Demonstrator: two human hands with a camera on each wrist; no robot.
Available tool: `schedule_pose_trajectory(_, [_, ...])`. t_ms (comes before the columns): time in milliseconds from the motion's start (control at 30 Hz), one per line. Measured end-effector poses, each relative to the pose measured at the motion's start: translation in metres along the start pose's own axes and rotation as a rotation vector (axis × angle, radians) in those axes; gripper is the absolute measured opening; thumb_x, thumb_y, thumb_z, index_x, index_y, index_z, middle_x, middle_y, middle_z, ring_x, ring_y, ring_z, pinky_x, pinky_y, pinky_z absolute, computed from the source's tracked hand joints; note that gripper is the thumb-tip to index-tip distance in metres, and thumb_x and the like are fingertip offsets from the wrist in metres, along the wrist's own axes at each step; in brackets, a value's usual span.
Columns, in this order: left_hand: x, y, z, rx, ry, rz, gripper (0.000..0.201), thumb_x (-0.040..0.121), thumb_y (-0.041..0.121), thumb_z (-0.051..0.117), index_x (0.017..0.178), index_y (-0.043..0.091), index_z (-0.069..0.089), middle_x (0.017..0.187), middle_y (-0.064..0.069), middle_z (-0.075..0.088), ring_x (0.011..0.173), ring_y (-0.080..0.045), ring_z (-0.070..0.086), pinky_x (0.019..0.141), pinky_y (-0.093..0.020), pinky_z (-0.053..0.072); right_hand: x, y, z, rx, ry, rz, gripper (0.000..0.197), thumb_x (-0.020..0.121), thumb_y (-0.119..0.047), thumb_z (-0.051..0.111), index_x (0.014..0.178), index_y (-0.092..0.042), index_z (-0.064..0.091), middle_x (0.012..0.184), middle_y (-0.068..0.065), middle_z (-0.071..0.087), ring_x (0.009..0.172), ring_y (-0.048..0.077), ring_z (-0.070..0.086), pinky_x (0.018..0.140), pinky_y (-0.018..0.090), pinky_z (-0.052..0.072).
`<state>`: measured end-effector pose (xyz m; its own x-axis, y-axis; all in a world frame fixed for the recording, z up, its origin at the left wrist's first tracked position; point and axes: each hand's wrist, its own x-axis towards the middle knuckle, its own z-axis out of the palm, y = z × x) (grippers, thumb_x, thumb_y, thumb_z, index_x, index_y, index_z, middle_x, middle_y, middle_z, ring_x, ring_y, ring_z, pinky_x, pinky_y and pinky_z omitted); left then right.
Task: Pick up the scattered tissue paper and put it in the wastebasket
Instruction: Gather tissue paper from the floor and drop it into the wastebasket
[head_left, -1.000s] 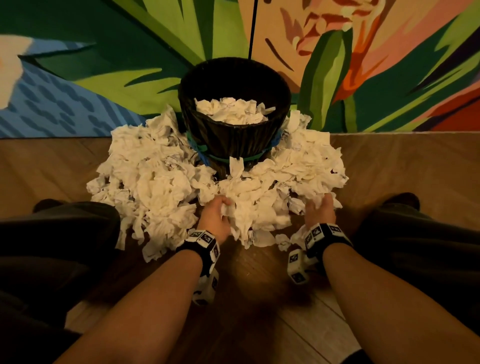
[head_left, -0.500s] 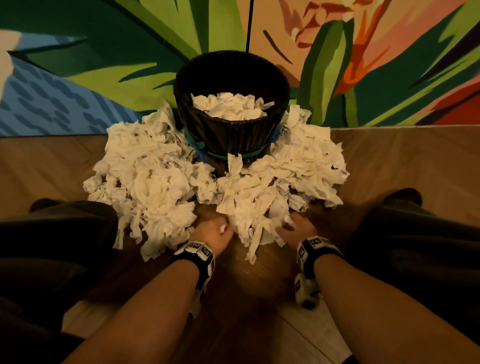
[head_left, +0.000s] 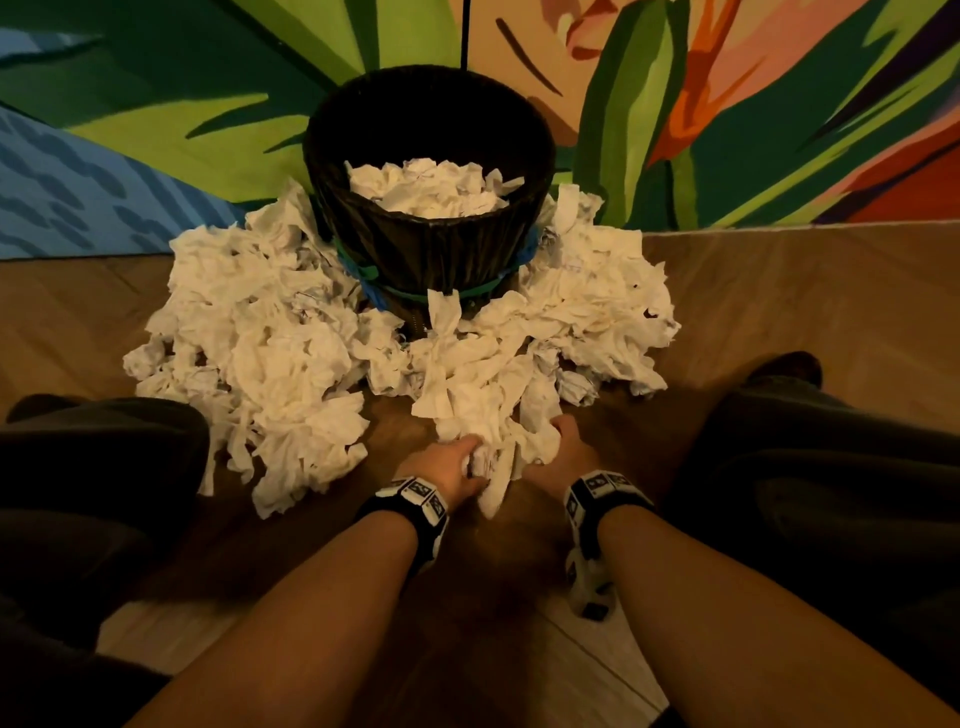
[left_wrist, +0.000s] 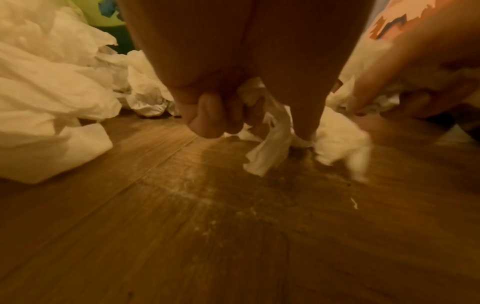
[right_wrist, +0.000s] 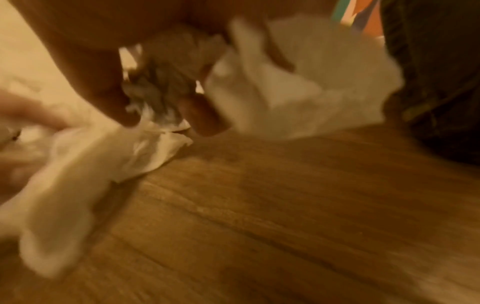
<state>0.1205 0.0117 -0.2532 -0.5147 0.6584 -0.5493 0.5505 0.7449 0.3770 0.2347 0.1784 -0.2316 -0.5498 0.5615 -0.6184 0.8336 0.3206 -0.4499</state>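
Note:
A dark woven wastebasket (head_left: 431, 244) stands against the painted wall, partly filled with crumpled white tissue. Heaps of tissue paper (head_left: 270, 338) ring it on the wooden floor. At the heap's near tip, my left hand (head_left: 457, 462) and right hand (head_left: 558, 449) close in from both sides on one bunch of tissue (head_left: 493, 447). In the left wrist view my left hand (left_wrist: 246, 107) has curled fingers pinching tissue strips (left_wrist: 270, 152). The right wrist view is blurred, but my right hand (right_wrist: 166, 92) holds crumpled tissue (right_wrist: 161, 86) between fingers and thumb.
My legs in dark trousers (head_left: 104, 467) lie on the floor to both sides, the right one (head_left: 831, 467) close to my right hand. Bare wooden floor (head_left: 493, 597) lies between my forearms. The colourful wall (head_left: 727, 104) is right behind the basket.
Both hands have drawn back toward me and come together, gathering a bunch of tissue from the heap's front edge. The camera has tipped slightly.

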Motion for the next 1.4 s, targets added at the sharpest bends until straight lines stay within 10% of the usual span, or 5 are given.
schedule_pose_trajectory(367, [-0.016, -0.012, 0.002, -0.140, 0.085, 0.027, 0.016, 0.090, 0.039, 0.057, 0.088, 0.023, 0.060, 0.147, -0.006, 0.039, 0.122, -0.029, 0.052, 0.097, -0.030, 0.041, -0.010, -0.003, -0.021, 0.401, 0.325, 0.101, 0.033, 0.090, -0.011, 0.064, 0.122, -0.018, 0.065, 0.119, 0.007, 0.066, 0.104, 0.026, 0.063, 0.083, 0.032, 0.052])
schedule_pose_trajectory(500, [-0.025, -0.021, -0.013, -0.436, 0.314, -0.025, 0.039, 0.083, 0.023, 0.066, 0.049, 0.024, 0.045, 0.059, 0.013, 0.051, 0.062, -0.016, 0.055, 0.064, -0.025, 0.044, -0.008, -0.008, -0.035, 0.520, 0.408, 0.198, 0.023, 0.085, -0.040, 0.071, 0.091, -0.018, 0.067, 0.090, 0.003, 0.067, 0.069, 0.015, 0.055, 0.062, 0.026, 0.043])
schedule_pose_trajectory(733, [-0.047, -0.006, -0.072, -0.687, 0.499, 0.107, 0.011, 0.076, 0.035, 0.053, 0.086, 0.032, 0.048, 0.056, -0.001, 0.052, 0.038, -0.013, 0.044, 0.036, -0.030, 0.036, -0.007, -0.041, -0.069, 0.747, 0.358, 0.223, 0.055, 0.089, -0.057, 0.043, 0.125, -0.016, 0.054, 0.120, 0.008, 0.050, 0.108, 0.030, 0.049, 0.100, 0.045, 0.039])
schedule_pose_trajectory(967, [-0.061, 0.030, -0.153, -0.613, 0.681, 0.269, 0.029, 0.081, 0.051, 0.072, 0.068, 0.028, 0.059, 0.071, 0.008, 0.069, 0.065, -0.011, 0.066, 0.062, -0.028, 0.056, -0.015, -0.115, -0.116, 0.726, 0.540, -0.179, 0.034, 0.102, -0.010, 0.031, 0.125, -0.011, 0.056, 0.138, 0.019, 0.048, 0.114, 0.032, 0.052, 0.083, 0.026, 0.039])
schedule_pose_trajectory(1400, [-0.052, 0.055, -0.282, -0.791, 1.092, 0.434, 0.015, 0.094, 0.021, 0.041, 0.105, 0.014, 0.050, 0.077, 0.005, 0.051, 0.060, 0.002, 0.043, 0.060, -0.014, 0.040, -0.060, -0.243, -0.173, 1.128, 0.597, -0.817, 0.038, 0.081, 0.017, 0.059, 0.093, -0.019, 0.057, 0.100, -0.002, 0.061, 0.098, 0.016, 0.059, 0.097, 0.037, 0.048])
